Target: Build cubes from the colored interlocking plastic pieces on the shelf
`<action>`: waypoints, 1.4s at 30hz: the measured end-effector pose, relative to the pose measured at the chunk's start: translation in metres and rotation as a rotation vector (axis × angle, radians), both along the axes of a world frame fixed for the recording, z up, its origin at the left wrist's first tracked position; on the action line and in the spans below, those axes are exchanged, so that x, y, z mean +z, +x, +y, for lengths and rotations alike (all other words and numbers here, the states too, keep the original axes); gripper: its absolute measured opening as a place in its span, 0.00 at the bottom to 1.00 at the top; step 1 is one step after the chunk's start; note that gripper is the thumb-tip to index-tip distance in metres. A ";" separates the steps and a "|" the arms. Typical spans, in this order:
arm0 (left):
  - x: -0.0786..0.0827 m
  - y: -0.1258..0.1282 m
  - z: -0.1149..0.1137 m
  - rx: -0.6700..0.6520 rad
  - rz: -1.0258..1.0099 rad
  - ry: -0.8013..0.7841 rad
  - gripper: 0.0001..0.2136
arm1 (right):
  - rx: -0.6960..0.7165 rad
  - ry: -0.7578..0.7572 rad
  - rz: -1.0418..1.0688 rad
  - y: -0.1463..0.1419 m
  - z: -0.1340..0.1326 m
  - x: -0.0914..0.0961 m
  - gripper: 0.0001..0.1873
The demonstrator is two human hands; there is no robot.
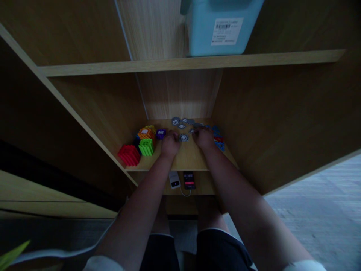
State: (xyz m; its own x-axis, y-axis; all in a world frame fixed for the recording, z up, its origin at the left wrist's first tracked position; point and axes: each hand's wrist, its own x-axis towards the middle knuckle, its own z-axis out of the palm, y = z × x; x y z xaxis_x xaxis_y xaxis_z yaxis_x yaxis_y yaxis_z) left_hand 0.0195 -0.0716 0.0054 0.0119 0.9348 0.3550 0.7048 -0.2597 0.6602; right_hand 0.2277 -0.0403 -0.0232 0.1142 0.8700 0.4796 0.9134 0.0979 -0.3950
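Note:
My left hand [170, 143] rests low over the middle shelf with its fingers curled. Whether anything is between them is hidden. Just right of it lies a grey toothed piece with a white label [184, 137]. My right hand [203, 136] is closed too, and a small grey piece [192, 131] shows at its fingertips. Several grey labelled pieces [175, 121] lie farther back. Left of my left hand sits a purple block [161, 134]. Blue pieces [217, 133], with a red piece [219, 139] among them, lie beyond my right hand.
Orange [146, 132], green [146, 147] and red [129, 155] ridged blocks stand at the shelf's left side. A light blue bin [221, 28] sits on the upper shelf [158, 64]. Below, a white device [174, 180] is cabled to a phone [188, 180].

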 end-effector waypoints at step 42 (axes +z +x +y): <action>-0.009 -0.003 0.008 -0.190 -0.362 0.046 0.09 | 0.503 0.070 0.346 -0.009 -0.012 0.016 0.15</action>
State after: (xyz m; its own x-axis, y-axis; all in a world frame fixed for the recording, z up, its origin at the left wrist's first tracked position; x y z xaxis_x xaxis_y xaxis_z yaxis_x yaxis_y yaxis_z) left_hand 0.0168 -0.0634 -0.0041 0.0497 0.9109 0.4097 0.3660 -0.3983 0.8411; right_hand 0.2190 -0.0526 -0.0069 -0.1429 0.8256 0.5459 0.5688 0.5199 -0.6373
